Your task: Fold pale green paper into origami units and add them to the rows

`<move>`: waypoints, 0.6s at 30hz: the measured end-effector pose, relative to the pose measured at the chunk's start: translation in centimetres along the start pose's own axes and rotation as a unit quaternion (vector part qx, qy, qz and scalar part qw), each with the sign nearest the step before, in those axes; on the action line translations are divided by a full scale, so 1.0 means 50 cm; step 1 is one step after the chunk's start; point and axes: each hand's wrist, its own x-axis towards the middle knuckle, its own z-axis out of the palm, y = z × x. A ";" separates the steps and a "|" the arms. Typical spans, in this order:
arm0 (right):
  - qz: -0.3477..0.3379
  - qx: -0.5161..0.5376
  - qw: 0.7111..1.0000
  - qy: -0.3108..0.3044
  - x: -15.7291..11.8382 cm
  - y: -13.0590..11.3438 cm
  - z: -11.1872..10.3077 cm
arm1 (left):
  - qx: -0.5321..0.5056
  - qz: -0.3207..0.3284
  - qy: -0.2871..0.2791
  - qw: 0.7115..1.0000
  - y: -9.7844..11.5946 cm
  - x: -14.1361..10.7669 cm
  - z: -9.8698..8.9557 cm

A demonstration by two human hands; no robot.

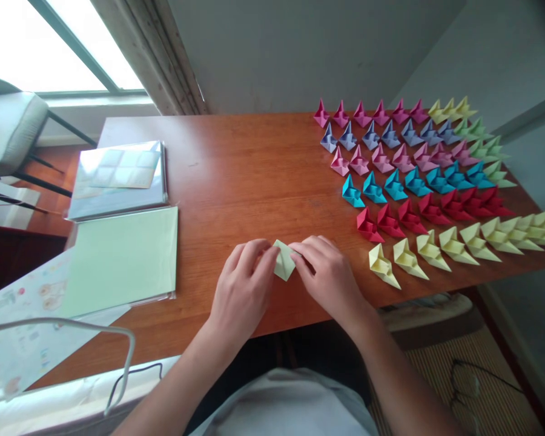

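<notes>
A small pale green piece of folded paper is held between my two hands near the table's front edge. My left hand pinches its left side between thumb and fingers. On its right corner, my right hand has its fingers closed. The paper looks diamond-shaped, with a crease showing across it. My fingers cover both of its side corners. To the right of my hands stand rows of folded paper boats; the closest is a pale yellow boat.
Rows of red boats, blue boats, pink and purple ones fill the table's right side. On the left lie a pack of light green paper, another wrapped pack and a printed sheet. A white cable crosses the lower left.
</notes>
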 end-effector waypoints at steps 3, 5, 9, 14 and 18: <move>-0.007 -0.034 0.999 0.015 -0.006 0.000 0.006 | -0.031 0.061 -0.046 0.997 -0.004 -0.002 -0.002; -0.017 -0.040 0.999 0.017 -0.010 0.001 0.005 | -0.043 0.081 -0.064 0.994 -0.010 -0.002 -0.004; -0.048 -0.017 0.999 -0.015 -0.018 0.009 -0.009 | -0.071 0.089 -0.069 0.991 -0.022 0.001 -0.009; -0.081 0.013 0.995 -0.055 -0.020 0.022 -0.026 | -0.112 0.089 -0.062 0.988 -0.035 0.000 -0.010; -0.099 -0.004 0.993 -0.059 -0.015 0.025 -0.029 | -0.127 0.057 -0.071 0.988 -0.038 -0.001 -0.010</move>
